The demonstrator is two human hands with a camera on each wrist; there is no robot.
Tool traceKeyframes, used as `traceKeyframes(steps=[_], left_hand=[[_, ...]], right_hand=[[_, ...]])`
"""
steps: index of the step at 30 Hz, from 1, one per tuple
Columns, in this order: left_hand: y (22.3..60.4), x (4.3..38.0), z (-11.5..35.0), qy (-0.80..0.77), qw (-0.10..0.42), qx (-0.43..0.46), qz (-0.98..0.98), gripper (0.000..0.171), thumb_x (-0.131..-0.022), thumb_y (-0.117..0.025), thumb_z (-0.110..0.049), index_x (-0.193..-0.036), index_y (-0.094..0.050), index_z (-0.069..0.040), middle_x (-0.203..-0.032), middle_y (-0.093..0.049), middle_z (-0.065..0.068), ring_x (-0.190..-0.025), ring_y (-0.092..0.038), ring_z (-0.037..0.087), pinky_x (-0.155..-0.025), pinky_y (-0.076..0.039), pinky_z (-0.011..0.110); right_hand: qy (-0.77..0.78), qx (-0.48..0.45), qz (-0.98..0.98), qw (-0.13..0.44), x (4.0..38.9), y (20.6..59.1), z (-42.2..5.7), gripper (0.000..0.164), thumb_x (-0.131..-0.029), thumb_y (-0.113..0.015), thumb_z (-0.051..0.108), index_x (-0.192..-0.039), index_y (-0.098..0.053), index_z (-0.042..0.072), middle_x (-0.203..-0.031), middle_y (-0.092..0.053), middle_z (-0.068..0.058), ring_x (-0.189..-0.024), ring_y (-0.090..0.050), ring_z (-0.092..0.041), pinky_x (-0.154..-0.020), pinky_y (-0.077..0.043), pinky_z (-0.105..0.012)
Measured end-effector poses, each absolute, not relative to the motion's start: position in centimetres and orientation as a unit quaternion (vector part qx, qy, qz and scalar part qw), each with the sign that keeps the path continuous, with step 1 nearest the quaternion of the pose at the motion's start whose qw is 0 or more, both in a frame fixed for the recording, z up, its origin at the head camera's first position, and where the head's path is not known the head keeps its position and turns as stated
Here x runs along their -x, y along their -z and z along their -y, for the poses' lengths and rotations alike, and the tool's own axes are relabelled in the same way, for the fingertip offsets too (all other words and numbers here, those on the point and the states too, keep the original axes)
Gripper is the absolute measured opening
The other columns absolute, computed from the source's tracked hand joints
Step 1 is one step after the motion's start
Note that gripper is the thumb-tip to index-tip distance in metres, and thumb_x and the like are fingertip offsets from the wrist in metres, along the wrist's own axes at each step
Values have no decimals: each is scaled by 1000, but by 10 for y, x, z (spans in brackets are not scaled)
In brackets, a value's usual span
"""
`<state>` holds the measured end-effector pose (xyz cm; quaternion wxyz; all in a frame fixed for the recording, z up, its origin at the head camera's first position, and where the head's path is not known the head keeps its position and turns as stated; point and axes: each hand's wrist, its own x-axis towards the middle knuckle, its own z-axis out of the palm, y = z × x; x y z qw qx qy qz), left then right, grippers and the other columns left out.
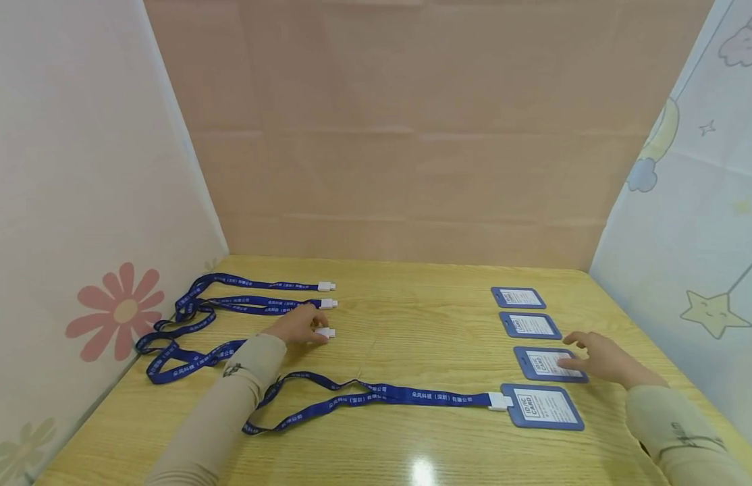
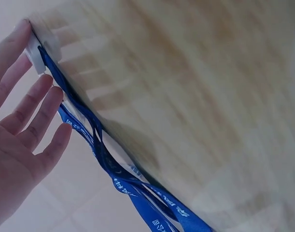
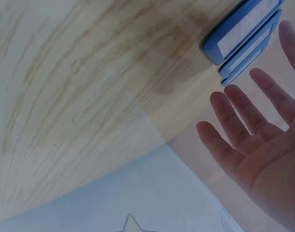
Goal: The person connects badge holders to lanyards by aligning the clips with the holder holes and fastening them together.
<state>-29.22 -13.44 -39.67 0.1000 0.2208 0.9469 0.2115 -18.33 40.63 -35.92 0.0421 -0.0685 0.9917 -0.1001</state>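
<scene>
- Pinching a small white clip (image 1: pixel 329 333) between thumb and finger with the left hand (image 1: pixel 297 325), left of the tabletop's (image 1: pixel 406 331) middle.
- Keeping the right hand (image 1: pixel 603 358) spread near the right edge, thumb over the end of the third card holder (image 1: pixel 543 362) from the far edge; can't tell about actual contact.
- Could drag the other straps (image 1: pixel 279 285) along, thanks to loops overlapping near the left edge.
- Might lose the clip too, being tiny, smooth and held just by fingertips.
- Could snag the nearest lanyard (image 1: pixel 437 397) with the left sleeve (image 1: pixel 200 418), from reaching right across the loop.
- Might bump the third holder crooked with a careless thumb.
- Looks like flat, twisty blue ribbon with white lettering, hard plastic clips, and stiff rounded rectangles with slots and blue rims.
- Notice the wood grain, plus glare by the near edge.
</scene>
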Motion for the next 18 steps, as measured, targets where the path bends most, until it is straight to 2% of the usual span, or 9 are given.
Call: traceKeyframes(steps=[12, 18], left_hand=[[402, 295, 131, -200, 96, -193, -956, 26, -79, -74, -22, -100, -69, -9, -98, -66, 5, -86, -56, 17, -84, -50, 37], [398, 293, 128, -199, 100, -179, -958, 27, -80, -74, -22, -104, -69, -11, -104, -66, 6, -88, -57, 17, -85, -50, 37]], right_hand=[[99, 65, -992, 50, 183, 362, -405, 59, -77, -73, 34, -110, -56, -11, -104, -59, -33, -95, -56, -48, -78, -46, -55], [99, 63, -992, 53, 184, 364, -408, 59, -77, -73, 35, -110, -56, -11, -105, -58, -34, -96, -55, -49, -79, -46, -55]])
